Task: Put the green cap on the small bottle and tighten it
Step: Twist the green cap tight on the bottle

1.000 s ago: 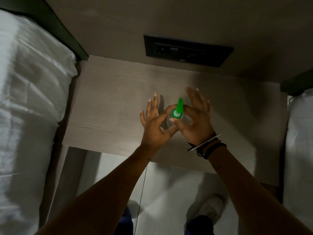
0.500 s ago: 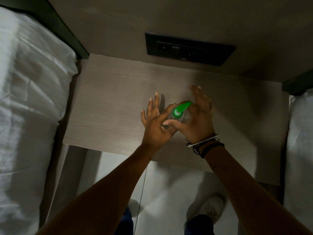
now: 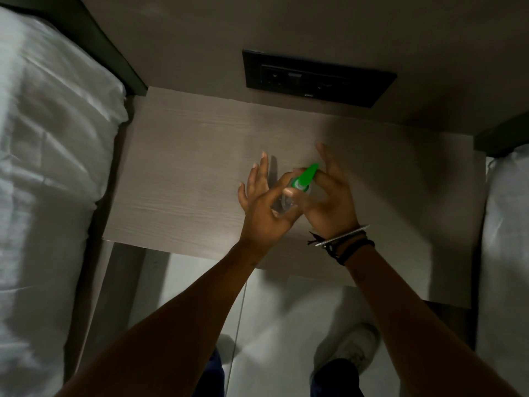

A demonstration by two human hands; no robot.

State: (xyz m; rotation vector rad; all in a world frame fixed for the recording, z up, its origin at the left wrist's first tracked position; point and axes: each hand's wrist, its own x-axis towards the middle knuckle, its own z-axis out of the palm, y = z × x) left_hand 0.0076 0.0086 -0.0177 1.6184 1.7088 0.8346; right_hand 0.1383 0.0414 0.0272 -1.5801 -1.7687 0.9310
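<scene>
A small clear bottle (image 3: pixel 282 202) is held above the wooden bedside table (image 3: pixel 183 179), tilted so its top leans to the right. A pointed green cap (image 3: pixel 305 176) sits on its neck. My left hand (image 3: pixel 264 210) pinches the bottle's body between thumb and forefinger, its other fingers spread. My right hand (image 3: pixel 329 199) holds the green cap at its base with thumb and fingers. Most of the bottle is hidden between the two hands.
A black socket panel (image 3: pixel 315 78) is set in the wall behind the table. White bedding lies at the left (image 3: pixel 48 179) and at the right edge (image 3: pixel 506 224). Below the table's front edge are the pale floor and a white shoe (image 3: pixel 355 348).
The bottle and cap have tipped from upright to leaning right. My right thumb has shifted around the cap's base, while my left hand has kept its grip on the bottle.
</scene>
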